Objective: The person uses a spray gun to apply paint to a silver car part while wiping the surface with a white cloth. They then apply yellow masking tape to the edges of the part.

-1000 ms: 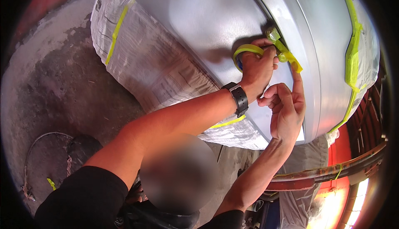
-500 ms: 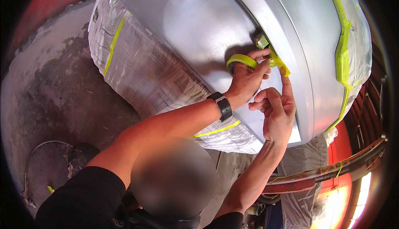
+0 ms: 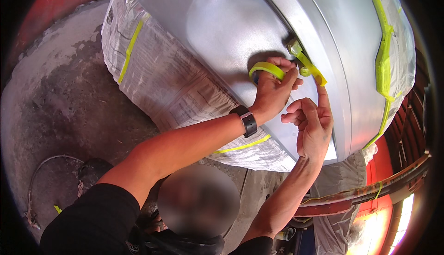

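Note:
My left hand (image 3: 273, 90), with a black watch on its wrist, is closed on a roll of yellow-green masking tape (image 3: 272, 68) close to the silver body panel (image 3: 222, 28). Just right of its fingertips, a tape strip (image 3: 306, 62) runs down from a small tape-wrapped fitting (image 3: 294, 47) in the panel's recess. A wrapped knob (image 3: 305, 71) shows beside that strip. My right hand (image 3: 314, 127) reaches up with its index finger straight, the tip at the strip's lower end; its thumb and other fingers are loosely bent and apart, gripping nothing.
Masking paper (image 3: 171, 79) held by yellow-green tape covers the panel's lower left. More taped sheeting (image 3: 400, 60) wraps the right side. Below, a person with a blurred head (image 3: 199, 204) is close to my arms. A hose (image 3: 34, 181) lies on the concrete floor (image 3: 78, 102).
My left hand and the tape roll have drawn slightly left, leaving a gap to the strip. My right index finger stays at the strip's end. The whole view has shifted a little.

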The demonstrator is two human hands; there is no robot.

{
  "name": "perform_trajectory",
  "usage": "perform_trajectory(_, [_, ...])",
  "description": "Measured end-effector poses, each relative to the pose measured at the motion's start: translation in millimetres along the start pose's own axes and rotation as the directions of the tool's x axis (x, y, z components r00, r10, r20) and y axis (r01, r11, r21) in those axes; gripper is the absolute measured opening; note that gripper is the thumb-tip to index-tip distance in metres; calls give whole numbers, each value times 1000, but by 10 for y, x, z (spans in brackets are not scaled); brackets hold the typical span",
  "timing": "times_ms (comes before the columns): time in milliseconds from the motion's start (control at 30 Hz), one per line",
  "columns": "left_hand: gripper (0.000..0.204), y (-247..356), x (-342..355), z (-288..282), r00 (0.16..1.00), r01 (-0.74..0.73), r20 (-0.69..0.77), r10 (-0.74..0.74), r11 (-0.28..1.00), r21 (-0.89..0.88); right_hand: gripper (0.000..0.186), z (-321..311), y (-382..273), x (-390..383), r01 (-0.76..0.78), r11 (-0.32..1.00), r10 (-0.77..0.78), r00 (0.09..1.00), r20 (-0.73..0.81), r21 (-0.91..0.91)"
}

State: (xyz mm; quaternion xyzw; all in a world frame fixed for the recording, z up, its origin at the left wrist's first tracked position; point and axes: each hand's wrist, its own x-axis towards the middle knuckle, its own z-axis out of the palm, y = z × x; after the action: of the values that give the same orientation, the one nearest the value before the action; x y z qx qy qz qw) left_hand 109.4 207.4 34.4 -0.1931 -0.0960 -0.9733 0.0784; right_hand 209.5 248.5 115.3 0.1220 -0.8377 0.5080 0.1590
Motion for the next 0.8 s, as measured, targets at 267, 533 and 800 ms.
perform_trajectory(267, [61, 82, -4, -232, 914, -354, 364, 179, 790, 500, 66, -14, -3, 8, 7, 1000, -7, 1000, 8, 5])
perform_trajectory(533, [72, 170, 100, -182, 907, -353, 403, 121, 742, 570, 65, -23, -17, 13, 11, 1000, -11, 1000, 12, -4])
perform_trajectory(800, [60, 160, 48, -132, 941, -264, 323, 104, 822, 504, 63, -54, -19, 15, 20, 1000, -19, 1000, 22, -24])
